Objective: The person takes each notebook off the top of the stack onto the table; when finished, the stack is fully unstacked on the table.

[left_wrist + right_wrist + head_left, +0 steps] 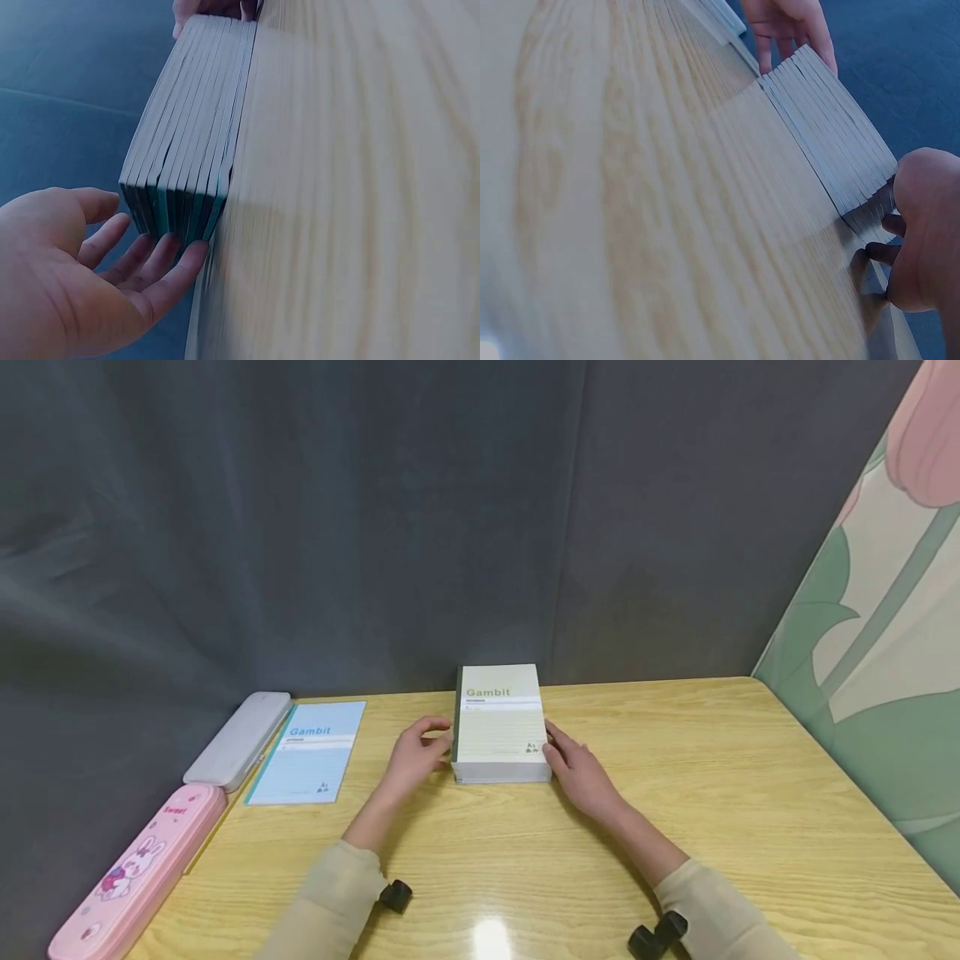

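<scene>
A thick stack of notebooks (501, 718) lies flat at the back middle of the table, its top cover cream with "Gambit" printed on it. My left hand (420, 747) is at the stack's left side, fingers spread and loosely bent. In the left wrist view those fingertips (196, 251) are right at the dark and green spines. On the opposite side, my right hand (581, 774) has its fingers along the stack's right edge. The right wrist view shows the right hand (930, 232) close against that side, partly cut off by the frame.
Left of the stack lies a single blue Gambit notebook (307, 752). Beyond it are a white case (238, 739) and a pink pencil case (138, 872) with a rabbit picture, along the table's left edge. A dark curtain (420, 527) hangs behind the table (675, 760).
</scene>
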{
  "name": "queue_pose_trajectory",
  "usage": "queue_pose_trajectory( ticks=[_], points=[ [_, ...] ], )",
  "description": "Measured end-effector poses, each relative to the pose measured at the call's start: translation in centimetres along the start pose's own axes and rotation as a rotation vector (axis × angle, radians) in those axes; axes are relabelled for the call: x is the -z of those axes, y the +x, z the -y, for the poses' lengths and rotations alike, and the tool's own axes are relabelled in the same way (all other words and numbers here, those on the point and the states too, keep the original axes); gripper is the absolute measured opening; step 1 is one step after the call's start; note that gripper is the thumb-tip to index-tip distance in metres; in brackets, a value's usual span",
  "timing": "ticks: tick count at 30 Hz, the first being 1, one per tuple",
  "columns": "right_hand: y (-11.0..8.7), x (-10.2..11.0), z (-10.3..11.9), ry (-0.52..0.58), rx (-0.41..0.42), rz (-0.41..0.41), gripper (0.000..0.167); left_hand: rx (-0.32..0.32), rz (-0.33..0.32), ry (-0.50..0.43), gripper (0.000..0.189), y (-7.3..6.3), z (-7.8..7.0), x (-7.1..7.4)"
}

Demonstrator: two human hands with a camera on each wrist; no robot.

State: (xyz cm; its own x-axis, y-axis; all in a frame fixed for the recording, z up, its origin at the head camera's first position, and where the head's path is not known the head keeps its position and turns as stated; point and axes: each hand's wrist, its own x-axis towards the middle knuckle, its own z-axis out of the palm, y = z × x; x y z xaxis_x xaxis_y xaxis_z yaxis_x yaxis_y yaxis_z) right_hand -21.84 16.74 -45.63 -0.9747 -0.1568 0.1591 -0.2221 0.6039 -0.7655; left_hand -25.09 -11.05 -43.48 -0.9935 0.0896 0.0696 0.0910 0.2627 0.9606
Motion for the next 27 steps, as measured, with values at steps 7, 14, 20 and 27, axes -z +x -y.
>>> queue_pose_trajectory(
  ticks=[7, 14, 20, 27],
  points=[
    [-0.1, -0.1, -0.2, 0.000, -0.003, 0.001, 0.055, -0.020, 0.007, 0.057, 0.026, -0.3, -0.1, -1.2],
    [-0.1, -0.1, -0.2, 0.007, 0.002, -0.002, 0.054, -0.035, -0.004, 0.062, 0.032, -0.5, -0.1, -1.7],
    [-0.1, -0.1, -0.1, 0.023, 0.014, -0.004, 0.055, -0.064, -0.010, 0.074, 0.030, -0.5, -0.1, -1.6],
    [-0.2, -0.1, -0.1, 0.009, 0.025, -0.005, 0.057, -0.075, -0.012, 0.094, 0.032, -0.6, 0.0, -1.6]
  ],
)
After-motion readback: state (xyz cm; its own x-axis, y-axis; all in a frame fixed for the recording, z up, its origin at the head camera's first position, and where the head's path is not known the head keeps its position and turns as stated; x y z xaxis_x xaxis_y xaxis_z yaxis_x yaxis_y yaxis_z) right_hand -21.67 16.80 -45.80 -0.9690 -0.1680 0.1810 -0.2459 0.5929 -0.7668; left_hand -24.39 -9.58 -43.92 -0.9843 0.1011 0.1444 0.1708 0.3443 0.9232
